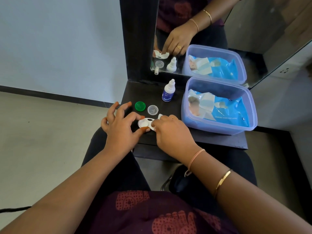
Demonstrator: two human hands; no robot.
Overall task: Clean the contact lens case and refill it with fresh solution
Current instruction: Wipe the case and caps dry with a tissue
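Head view: the left hand (121, 125) pinches the white case (144, 123) by its left well, near the desk's (133, 93) front edge. The right hand (170, 132) curls round what looks like a wipe (159, 116) pressed on the right well, so keep that pinch firm and twist the wipe right into the cup. Smooth hard plastic, two shallow round cups; green cap (140, 106) and clear cap (153, 110) lie at twelve o'clock, bottle (168, 91) at one.
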